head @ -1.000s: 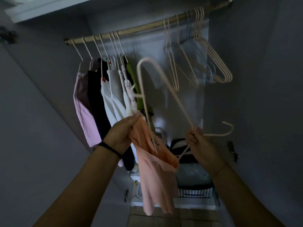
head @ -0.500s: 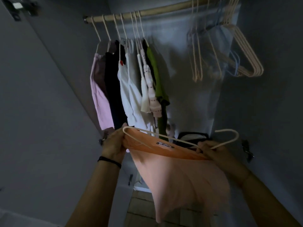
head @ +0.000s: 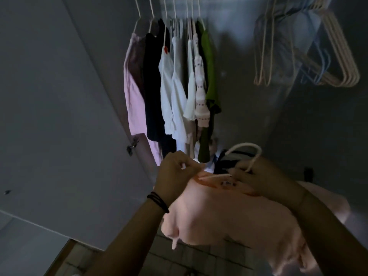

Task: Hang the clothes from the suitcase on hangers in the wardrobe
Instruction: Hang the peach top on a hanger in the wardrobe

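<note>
While I'm working the peach top (head: 229, 216) onto the hanger (head: 249, 156) | left hand (head: 175, 174) pinching neckline, right hand (head: 256, 176) gripping hook base | hanger lying sideways between both hands

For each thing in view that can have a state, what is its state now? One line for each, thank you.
Peach top: off the rail, a hanger inside its neck.
Held hanger: in the top, hook up, not hung.
Left hand: shut on the top's neck edge.
Right hand: shut on the hanger's neck.
Hung clothes: on hangers.
Spare hangers: hanging bare.
</note>
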Action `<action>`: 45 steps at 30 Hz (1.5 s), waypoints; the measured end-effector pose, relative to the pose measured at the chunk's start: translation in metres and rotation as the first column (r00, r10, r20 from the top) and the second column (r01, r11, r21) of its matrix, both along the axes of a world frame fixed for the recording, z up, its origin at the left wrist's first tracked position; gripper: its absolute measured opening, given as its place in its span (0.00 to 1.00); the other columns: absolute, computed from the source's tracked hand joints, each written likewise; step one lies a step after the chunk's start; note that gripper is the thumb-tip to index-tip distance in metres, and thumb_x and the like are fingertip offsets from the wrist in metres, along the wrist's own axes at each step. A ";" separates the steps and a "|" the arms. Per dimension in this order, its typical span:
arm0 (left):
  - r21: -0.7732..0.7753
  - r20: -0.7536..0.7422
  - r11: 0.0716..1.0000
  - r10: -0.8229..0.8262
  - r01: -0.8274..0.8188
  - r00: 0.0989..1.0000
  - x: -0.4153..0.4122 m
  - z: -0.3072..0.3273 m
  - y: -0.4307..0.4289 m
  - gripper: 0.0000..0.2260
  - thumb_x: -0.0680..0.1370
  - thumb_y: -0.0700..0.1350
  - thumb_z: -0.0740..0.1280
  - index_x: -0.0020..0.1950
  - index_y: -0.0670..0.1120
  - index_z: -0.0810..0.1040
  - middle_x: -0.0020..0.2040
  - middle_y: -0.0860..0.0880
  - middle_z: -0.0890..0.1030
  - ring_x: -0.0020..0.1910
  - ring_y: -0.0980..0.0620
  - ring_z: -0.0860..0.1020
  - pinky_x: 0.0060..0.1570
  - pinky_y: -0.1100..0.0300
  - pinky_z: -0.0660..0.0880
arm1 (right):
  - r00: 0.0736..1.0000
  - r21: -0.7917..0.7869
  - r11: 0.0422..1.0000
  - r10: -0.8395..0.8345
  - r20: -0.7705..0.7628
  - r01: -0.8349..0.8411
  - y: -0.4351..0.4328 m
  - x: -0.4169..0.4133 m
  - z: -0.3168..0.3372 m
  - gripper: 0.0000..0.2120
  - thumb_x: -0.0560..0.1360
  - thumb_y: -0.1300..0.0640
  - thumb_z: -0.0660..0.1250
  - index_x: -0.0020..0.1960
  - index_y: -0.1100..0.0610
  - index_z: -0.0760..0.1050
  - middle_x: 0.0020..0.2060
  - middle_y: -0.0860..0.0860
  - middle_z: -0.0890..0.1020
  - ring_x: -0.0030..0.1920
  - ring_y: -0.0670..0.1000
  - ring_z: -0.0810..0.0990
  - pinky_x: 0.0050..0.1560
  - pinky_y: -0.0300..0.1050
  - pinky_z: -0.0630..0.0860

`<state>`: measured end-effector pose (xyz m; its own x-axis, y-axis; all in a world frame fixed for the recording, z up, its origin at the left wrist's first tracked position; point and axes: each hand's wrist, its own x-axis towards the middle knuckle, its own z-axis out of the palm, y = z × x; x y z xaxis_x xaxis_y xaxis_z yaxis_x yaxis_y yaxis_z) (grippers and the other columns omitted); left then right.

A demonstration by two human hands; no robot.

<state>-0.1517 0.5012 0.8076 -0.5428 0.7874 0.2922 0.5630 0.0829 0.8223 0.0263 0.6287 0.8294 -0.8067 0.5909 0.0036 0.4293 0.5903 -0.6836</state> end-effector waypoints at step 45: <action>0.071 -0.180 0.996 0.068 -0.056 0.981 -0.095 0.004 -0.012 0.11 0.72 0.56 0.69 0.52 0.56 0.80 0.50 0.57 0.80 0.52 0.57 0.76 0.55 0.65 0.70 | 0.907 -0.254 0.936 -0.312 -0.282 0.243 0.029 0.066 0.019 0.13 0.70 0.40 0.69 0.36 0.48 0.82 0.34 0.46 0.83 0.32 0.37 0.78 0.34 0.27 0.72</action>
